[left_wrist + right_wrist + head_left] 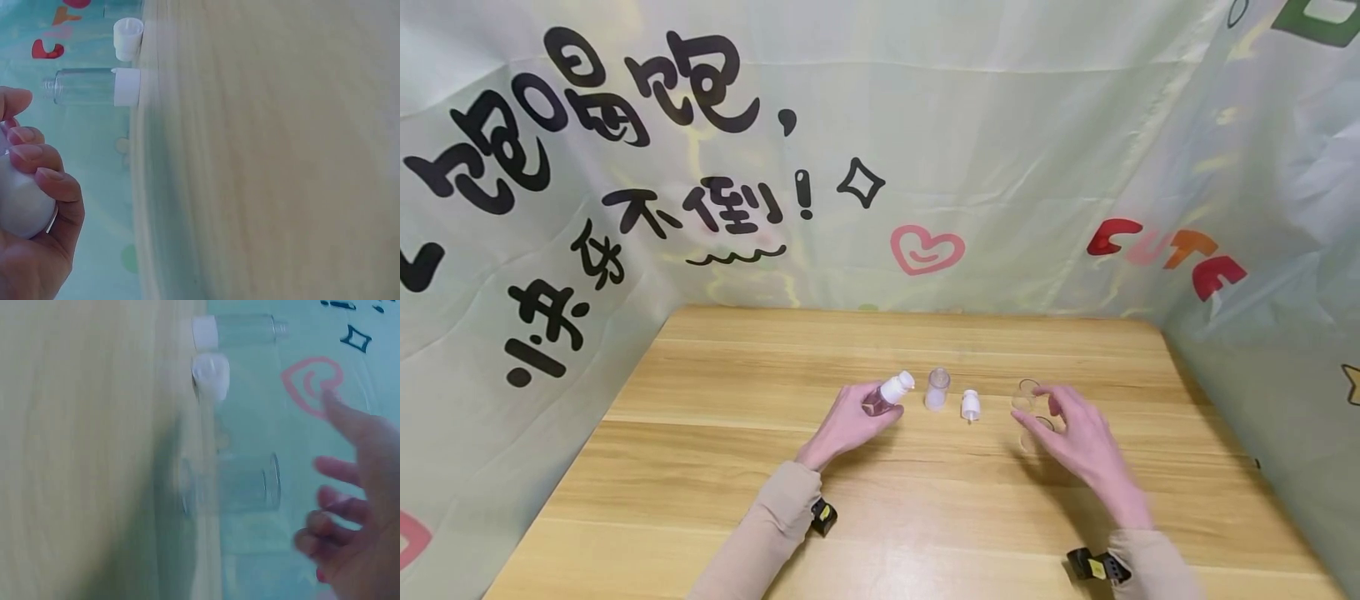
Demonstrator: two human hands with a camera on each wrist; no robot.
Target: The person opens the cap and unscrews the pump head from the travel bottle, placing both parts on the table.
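My left hand (pixel 855 419) grips a small clear pump bottle with a white pump head (pixel 897 386), tilted above the table; its white base (pixel 25 197) shows in the left wrist view. To its right stands an open clear bottle (pixel 937 388) with a white lower end. Beside that is a loose white pump head (pixel 971 405), its thin tube pointing toward me. My right hand (pixel 1078 433) hovers with thumb and fingers spread, over or beside clear cylindrical cups (pixel 234 484). In the right wrist view the fingertips are apart from the nearest cup.
The wooden table (pixel 737 533) runs back to a pale printed cloth (pixel 1000 125) that hangs behind and along both sides. Each wrist wears a black strap device (pixel 1097 567).
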